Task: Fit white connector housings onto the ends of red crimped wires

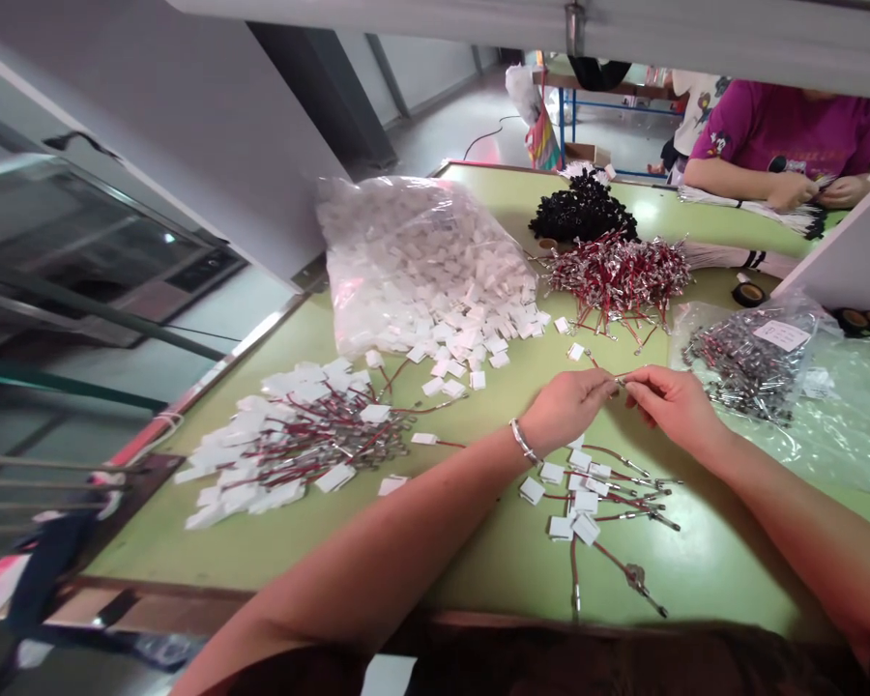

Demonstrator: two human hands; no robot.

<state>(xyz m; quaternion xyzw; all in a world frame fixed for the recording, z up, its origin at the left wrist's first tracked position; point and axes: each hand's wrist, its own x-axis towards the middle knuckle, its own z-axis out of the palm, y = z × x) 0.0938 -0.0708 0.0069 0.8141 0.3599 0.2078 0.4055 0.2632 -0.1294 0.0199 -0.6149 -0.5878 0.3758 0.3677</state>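
Observation:
My left hand (569, 406) and my right hand (673, 401) meet above the green table (478, 561), both pinched on a thin red wire (622, 379) with a metal end held between them. A bracelet circles my left wrist. Just below my hands lies a small cluster of finished wires with white connectors (587, 498). A bigger heap of the same pieces (297, 440) lies to the left.
A clear bag spilling white connectors (420, 266) stands behind. A pile of red wires (616, 275) and a black bundle (582, 213) lie farther back, a bag of metal-ended parts (750, 358) at right. A person in a purple shirt (790, 130) works across the table.

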